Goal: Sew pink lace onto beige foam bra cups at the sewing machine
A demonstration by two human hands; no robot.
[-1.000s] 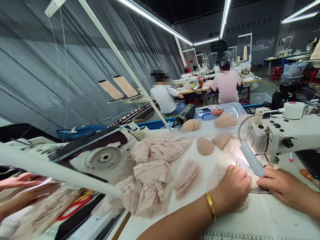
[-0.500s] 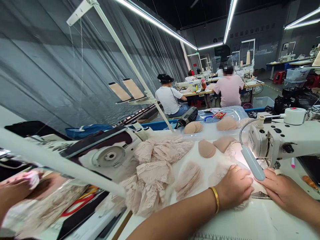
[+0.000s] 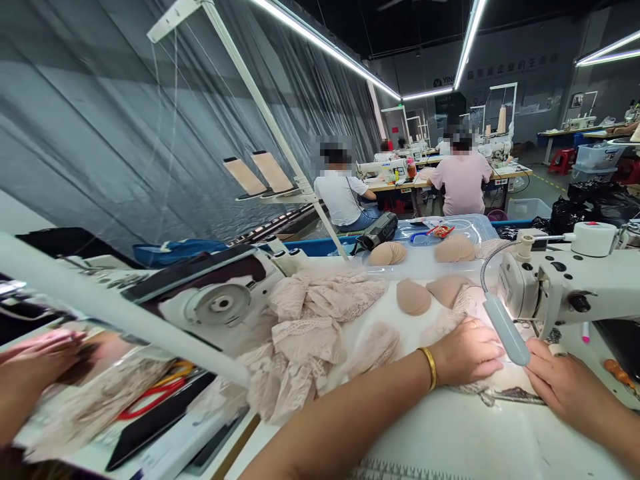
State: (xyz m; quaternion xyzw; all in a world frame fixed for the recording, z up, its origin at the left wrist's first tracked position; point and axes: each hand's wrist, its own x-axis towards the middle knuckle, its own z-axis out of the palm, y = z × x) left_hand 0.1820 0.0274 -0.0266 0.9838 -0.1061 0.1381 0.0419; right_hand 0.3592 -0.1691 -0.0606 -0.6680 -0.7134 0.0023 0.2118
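My left hand (image 3: 467, 352), with a gold bangle on the wrist, lies knuckles up on a piece of beige lace (image 3: 480, 387) on the white sewing table (image 3: 450, 433). My right hand (image 3: 563, 387) rests flat on the same lace at the right. Both sit under the lit head of a white sewing machine (image 3: 565, 280), whose lamp (image 3: 505, 327) hangs between them. The needle is hidden behind the lamp.
A heap of beige lace pieces (image 3: 310, 327) and several foam cups (image 3: 413, 297) lie left of and behind my hands. A second machine (image 3: 215, 300) stands at the left, where another person's hand (image 3: 35, 373) works. Thread cones (image 3: 260, 173) on a stand; people sew at the back.
My left hand has slid away from me along the lace toward the machine, and my right hand has followed slightly. The other person's hand at the far left has shifted.
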